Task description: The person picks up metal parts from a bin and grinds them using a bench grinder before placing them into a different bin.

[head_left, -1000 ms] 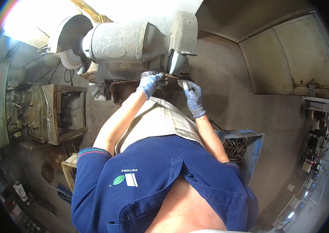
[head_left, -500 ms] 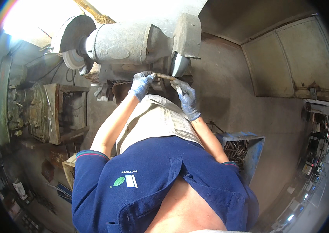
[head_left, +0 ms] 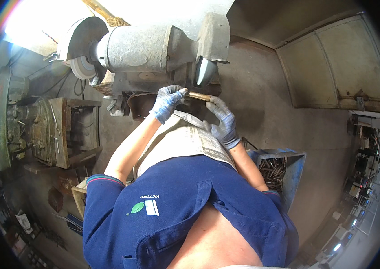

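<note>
A short, brownish metal rod (head_left: 199, 96) lies level in front of the bench grinder (head_left: 138, 49). Its left end is pinched between the thumb and fingers of my left hand (head_left: 167, 104), in a blue-grey glove. My right hand (head_left: 225, 123), gloved alike, has its fingertips at the rod's right end, while its thumb stands well apart below. The rod is just below the grinder's right wheel (head_left: 204, 71), with a gap between them. A hood (head_left: 214, 38) covers the upper part of that wheel.
A blue bin (head_left: 295, 175) full of metal rods (head_left: 273, 172) stands by my right elbow. To the left are a second grinding wheel (head_left: 83, 67) and a greenish machine (head_left: 37, 130). A pale apron (head_left: 176, 139) covers my lap. A metal cabinet (head_left: 333, 67) stands at the right.
The rod has come away from the right wheel, down toward me. My right thumb has left the rod and spread away from the fingers; the left hand keeps its pinch.
</note>
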Demonstrator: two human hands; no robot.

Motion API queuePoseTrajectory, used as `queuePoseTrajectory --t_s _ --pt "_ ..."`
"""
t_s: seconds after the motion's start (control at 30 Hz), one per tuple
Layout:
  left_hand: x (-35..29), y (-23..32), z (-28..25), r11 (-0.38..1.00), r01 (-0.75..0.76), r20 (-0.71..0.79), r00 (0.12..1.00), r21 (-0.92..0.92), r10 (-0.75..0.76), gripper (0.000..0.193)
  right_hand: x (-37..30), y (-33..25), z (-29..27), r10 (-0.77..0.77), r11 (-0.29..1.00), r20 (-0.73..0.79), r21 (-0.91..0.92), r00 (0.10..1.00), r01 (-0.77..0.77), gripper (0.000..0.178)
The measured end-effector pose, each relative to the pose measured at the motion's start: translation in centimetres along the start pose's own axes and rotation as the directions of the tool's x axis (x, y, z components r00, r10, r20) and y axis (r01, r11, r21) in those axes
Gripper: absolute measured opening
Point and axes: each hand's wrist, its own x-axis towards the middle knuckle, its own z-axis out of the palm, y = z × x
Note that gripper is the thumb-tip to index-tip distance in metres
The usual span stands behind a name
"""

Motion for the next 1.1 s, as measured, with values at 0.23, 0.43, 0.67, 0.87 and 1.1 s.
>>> queuePoseTrajectory --t_s 0.23,0.43,0.67,0.87,1.1 --pt "-0.6 0.2 1.1 0.938 -0.161 0.009 0.986 0.306 0.166 0.013 -0.7 1.0 1.0 0.274 0.944 -0.055 0.208 0.96 -0.258 0.029" --pt "-0.5 -0.1 0.9 0.952 -0.17 -0.002 0.984 0.254 0.176 0.011 -0.9 1.8 1.1 0.162 0.984 -0.099 0.089 0.982 -0.153 0.033" --pt "0.4 -1.3 0.5 0.975 -0.141 0.003 0.99 0.17 0.142 0.007 -1.0 2.6 1.0 0.12 0.992 -0.06 -0.023 0.991 -0.122 0.033" --pt "1.5 -2.6 0.7 0.934 -0.179 -0.039 0.979 0.309 0.2 0.008 -1.8 5.9 1.8 0.232 0.964 -0.098 0.153 0.968 -0.216 0.022" --pt "2.8 -3.6 1.4 0.987 -0.07 -0.096 0.992 0.145 0.084 0.009 -1.2 6.8 1.0 0.3 0.939 -0.12 0.213 0.947 -0.27 0.017"
